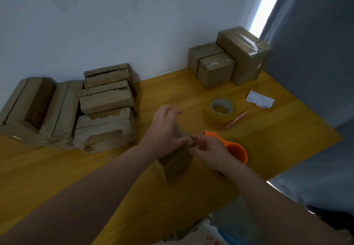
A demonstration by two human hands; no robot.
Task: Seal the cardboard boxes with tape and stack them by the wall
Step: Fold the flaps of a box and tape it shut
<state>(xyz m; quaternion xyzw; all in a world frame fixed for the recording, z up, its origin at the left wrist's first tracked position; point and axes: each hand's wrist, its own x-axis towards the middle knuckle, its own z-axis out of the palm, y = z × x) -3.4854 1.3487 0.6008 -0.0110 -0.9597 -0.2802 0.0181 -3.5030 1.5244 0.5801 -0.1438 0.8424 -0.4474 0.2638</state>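
Mid-worktop (268,139), the left hand (164,130) has its grip wrapped round a small cardboard box (176,164). The right hand (208,151) touches its end, grip too blurred to tell, with an orange tape dispenser (235,149) just behind.

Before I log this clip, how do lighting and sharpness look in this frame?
Head view: dim overall, with a blown-out daylight strip beside the curtain; left hand, right hand and the small box between them are motion-blurred; glare streaks the tape on the tall sealed box; the wide-angle lens skews the table.
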